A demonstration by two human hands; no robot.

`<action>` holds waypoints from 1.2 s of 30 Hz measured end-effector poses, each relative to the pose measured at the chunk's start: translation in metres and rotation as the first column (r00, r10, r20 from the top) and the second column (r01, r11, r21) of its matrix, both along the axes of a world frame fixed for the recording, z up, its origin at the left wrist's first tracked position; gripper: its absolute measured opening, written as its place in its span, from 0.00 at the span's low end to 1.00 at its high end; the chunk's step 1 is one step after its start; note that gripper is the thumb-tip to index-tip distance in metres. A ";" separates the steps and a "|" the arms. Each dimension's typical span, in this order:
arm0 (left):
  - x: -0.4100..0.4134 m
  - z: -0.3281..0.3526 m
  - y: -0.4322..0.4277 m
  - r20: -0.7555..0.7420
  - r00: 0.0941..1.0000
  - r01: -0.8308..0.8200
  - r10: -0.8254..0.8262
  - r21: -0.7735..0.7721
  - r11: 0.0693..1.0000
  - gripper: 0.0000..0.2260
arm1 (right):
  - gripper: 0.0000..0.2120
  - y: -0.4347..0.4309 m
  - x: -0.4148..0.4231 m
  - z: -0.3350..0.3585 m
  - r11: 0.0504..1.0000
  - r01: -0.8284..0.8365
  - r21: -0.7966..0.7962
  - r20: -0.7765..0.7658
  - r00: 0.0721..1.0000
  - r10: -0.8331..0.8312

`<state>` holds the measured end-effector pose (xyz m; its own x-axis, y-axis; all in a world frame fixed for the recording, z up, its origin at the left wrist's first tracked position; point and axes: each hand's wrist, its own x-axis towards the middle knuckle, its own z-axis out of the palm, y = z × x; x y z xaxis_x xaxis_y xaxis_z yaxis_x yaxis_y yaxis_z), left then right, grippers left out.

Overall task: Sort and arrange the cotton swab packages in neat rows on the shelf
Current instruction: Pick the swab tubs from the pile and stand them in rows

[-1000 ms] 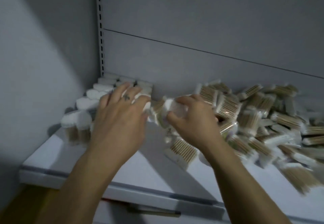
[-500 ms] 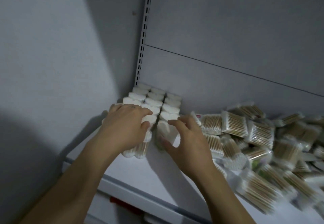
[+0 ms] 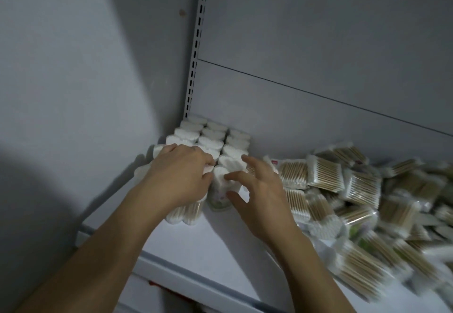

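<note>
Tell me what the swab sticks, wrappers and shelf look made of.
Sticks: tan, matte, thin rods, probably wood or bamboo. Wrappers: clear film with faint sheen, likely plastic. Shelf: smooth white, likely painted metal, given the slotted upright; not certain.

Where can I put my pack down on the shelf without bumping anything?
The bare front strip of the shelf, between the standing packs and the front edge, left of the loose pile. A shadowed corner by the left wall is bare too. The right side is crowded.
</note>
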<state>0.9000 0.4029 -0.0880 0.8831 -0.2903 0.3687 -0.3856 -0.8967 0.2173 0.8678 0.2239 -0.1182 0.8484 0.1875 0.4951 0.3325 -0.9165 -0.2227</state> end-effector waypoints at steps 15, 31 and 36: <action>-0.024 -0.007 -0.108 0.155 0.926 0.355 -0.345 -0.036 0.934 0.15 | 0.22 -0.118 -0.053 0.032 0.969 0.219 -0.117 -0.032 0.974 -0.225; -0.030 -0.017 -0.276 -0.137 0.969 0.222 -0.206 0.116 0.968 0.13 | 0.17 -0.238 -0.112 0.017 0.928 0.343 -0.144 -0.111 0.927 -0.359; -0.039 -0.010 -0.278 -0.088 0.973 0.197 -0.213 -0.163 0.967 0.18 | 0.26 -0.260 -0.113 0.012 0.959 0.274 -0.072 -0.113 0.953 -0.281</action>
